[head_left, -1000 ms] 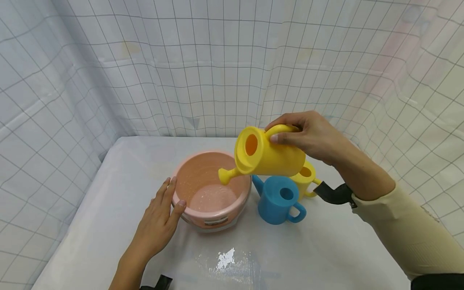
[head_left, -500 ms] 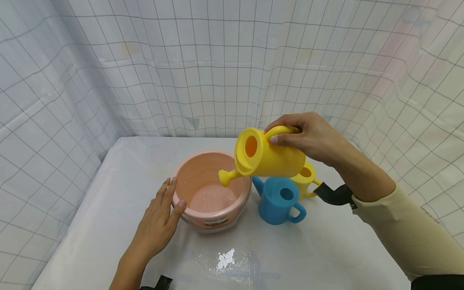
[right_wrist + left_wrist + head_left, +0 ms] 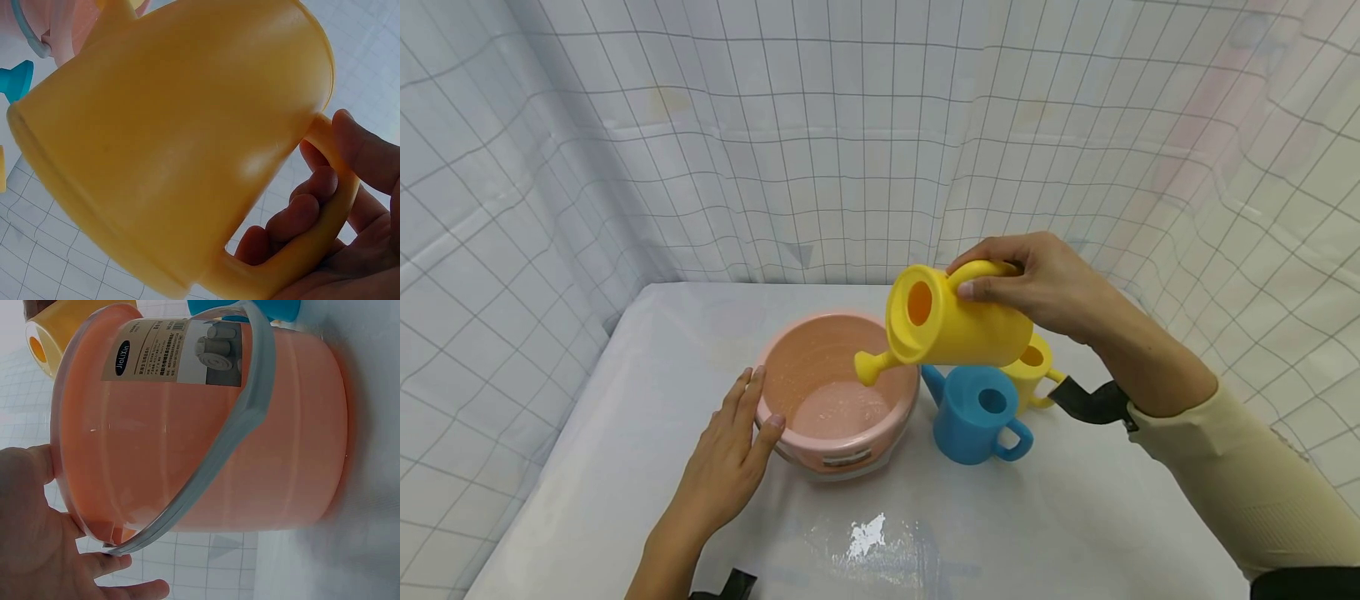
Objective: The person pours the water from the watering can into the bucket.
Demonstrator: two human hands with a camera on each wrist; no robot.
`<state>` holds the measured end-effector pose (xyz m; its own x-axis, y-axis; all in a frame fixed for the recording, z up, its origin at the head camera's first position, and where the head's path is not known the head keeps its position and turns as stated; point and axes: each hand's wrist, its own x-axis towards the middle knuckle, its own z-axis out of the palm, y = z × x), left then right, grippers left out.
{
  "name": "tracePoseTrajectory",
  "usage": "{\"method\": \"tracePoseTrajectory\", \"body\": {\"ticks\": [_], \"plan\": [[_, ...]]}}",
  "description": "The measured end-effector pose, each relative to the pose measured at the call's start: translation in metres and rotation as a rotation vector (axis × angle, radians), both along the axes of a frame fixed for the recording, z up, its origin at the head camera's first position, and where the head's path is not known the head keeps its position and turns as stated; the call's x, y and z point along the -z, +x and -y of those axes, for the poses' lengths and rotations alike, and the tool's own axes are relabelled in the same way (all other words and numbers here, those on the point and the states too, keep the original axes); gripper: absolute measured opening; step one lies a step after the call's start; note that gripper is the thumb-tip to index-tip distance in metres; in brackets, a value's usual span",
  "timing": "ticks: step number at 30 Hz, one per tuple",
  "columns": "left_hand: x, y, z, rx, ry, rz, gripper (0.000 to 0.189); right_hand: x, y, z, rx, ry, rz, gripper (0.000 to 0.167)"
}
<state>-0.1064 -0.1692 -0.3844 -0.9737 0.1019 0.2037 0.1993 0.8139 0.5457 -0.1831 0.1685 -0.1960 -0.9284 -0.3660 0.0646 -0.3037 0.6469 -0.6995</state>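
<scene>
My right hand [image 3: 1026,271] grips the handle of a yellow watering can [image 3: 973,329], tilted on its side with its spout [image 3: 876,364] pointing down over a pink bucket [image 3: 842,442]. In the right wrist view the fingers [image 3: 294,212] curl round the handle. Against the bucket's left rim rests my left hand [image 3: 722,458], its fingers straight and spread. The left wrist view shows the bucket's label [image 3: 172,353] and its grey handle [image 3: 250,406] hanging down the side. A little liquid shows on the bucket's floor.
Right of the bucket stands a blue watering can [image 3: 973,425], and behind it a second yellow watering can [image 3: 1030,371], partly hidden. A wet, shiny patch [image 3: 868,537] lies on the white table [image 3: 625,417] in front. Gridded sheeting [image 3: 850,150] encloses the back and sides.
Almost nothing differs. The yellow watering can in my right hand has dipped very slightly; my left hand stays at the bucket's rim.
</scene>
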Motion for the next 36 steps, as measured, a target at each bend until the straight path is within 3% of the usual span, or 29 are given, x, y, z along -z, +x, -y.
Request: {"method": "tracePoseTrajectory", "body": {"ticks": [17,36], "plan": [[0.001,0.000,0.000,0.001,0.002,-0.006,0.063,0.001,0.000,-0.003,0.004,0.005,-0.016,0.024],[0.001,0.001,0.000,-0.001,0.001,-0.003,0.063,0.011,0.008,-0.017,0.042,-0.147,-0.024,0.027]]}}
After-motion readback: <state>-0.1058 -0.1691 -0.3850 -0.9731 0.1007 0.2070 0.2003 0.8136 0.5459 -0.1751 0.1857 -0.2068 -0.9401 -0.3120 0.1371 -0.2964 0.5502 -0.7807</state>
